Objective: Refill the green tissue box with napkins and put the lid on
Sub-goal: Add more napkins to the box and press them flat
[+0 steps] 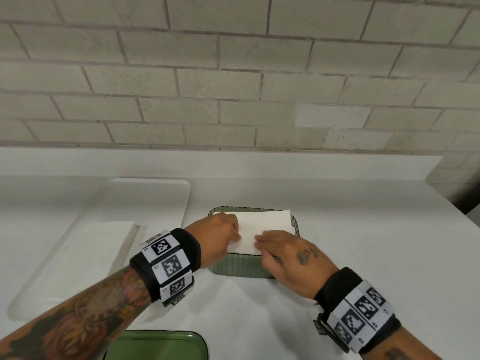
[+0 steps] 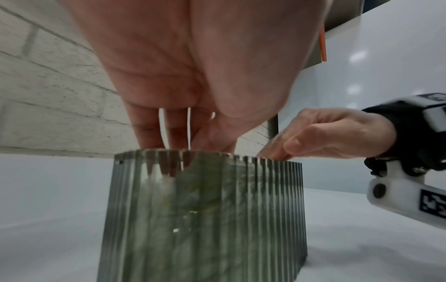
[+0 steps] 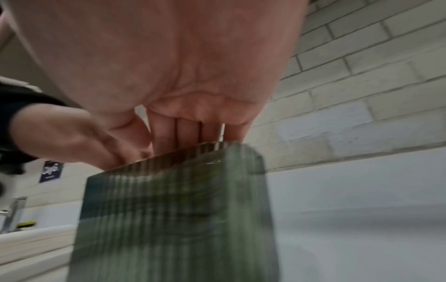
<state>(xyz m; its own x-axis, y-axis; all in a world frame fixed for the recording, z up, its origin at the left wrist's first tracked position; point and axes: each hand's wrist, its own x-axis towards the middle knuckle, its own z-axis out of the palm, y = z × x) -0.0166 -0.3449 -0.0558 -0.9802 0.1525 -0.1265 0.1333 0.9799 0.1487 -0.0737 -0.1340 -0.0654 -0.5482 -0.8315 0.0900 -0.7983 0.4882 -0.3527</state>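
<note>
Napkins (image 1: 262,226) already lie in the ribbed green tissue box (image 1: 241,267) at the centre; left hand (image 1: 218,236) and right hand (image 1: 291,261) press them with flat fingers. Green lid (image 1: 155,345), near, is not yet on.

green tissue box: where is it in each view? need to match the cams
Head: green tissue box low centre, under both hands, napkins on top.
Left wrist: box fills bottom centre, below the fingers.
Right wrist: box bottom centre-left, blurred.
Shared landmark: brick wall behind the box.
</note>
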